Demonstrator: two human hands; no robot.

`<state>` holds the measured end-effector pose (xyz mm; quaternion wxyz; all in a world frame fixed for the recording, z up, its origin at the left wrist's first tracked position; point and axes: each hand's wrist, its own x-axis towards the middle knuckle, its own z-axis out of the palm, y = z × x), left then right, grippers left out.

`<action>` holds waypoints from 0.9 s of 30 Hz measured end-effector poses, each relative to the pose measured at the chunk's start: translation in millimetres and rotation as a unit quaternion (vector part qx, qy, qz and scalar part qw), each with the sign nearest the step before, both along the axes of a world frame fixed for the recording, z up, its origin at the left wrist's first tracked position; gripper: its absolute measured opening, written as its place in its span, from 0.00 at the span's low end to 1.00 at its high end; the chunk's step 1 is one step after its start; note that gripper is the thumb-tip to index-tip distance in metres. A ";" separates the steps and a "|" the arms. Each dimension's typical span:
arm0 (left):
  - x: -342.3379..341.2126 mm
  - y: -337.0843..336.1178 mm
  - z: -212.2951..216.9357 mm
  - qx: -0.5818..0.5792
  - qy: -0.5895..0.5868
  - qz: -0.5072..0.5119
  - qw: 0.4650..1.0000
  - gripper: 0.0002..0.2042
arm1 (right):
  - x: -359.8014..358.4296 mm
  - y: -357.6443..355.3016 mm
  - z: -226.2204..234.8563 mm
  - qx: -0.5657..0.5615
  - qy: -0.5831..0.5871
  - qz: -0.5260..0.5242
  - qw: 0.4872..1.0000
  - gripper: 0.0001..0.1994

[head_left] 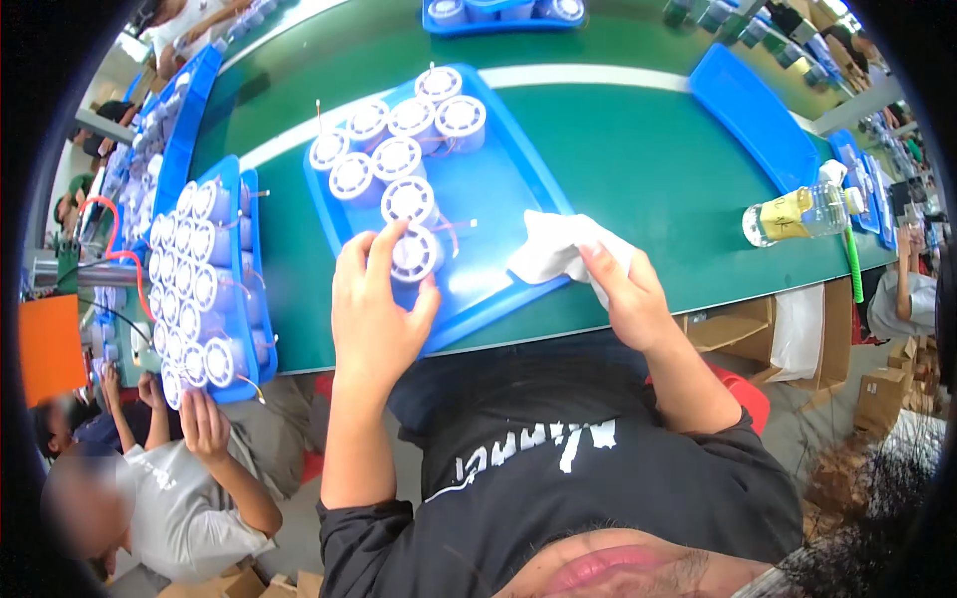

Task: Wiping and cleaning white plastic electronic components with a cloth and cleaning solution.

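A blue tray (518, 149) on the green table holds several white cylindrical parts, each with a slotted ring on its top and thin wires. My left hand (374, 309) grips the nearest white cylindrical part (413, 253), its index finger on the far rim and its thumb at the near side. Just beyond stands another such part (408, 199). In my right hand (630, 299) is a crumpled white cloth (548, 244), pinched between thumb and fingers over the tray's right corner. The cloth hides that corner.
Stacked blue trays full of similar parts (204, 289) stand at the left, where a co-worker's hand (204, 427) touches one part. An unfilled blue tray (753, 110) and a clear bottle with a yellow label (797, 215) lie at the right. Another loaded tray (503, 22) sits beyond.
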<state>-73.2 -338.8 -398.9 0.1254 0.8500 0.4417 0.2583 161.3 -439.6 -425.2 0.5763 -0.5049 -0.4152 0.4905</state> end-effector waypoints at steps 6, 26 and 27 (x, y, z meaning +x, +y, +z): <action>-20.8 3.1 -10.7 0.006 -0.074 0.017 0.997 0.22 | 31.3 20.8 4.8 0.025 -0.064 -0.086 0.994 0.20; -54.9 1.6 -50.2 -0.042 -0.263 0.104 0.958 0.10 | 117.7 183.3 -13.7 -0.010 -0.340 -0.097 0.936 0.21; -55.9 2.0 -53.0 -0.042 -0.258 0.099 0.960 0.10 | 124.3 171.7 -17.9 -0.020 -0.348 -0.097 0.932 0.21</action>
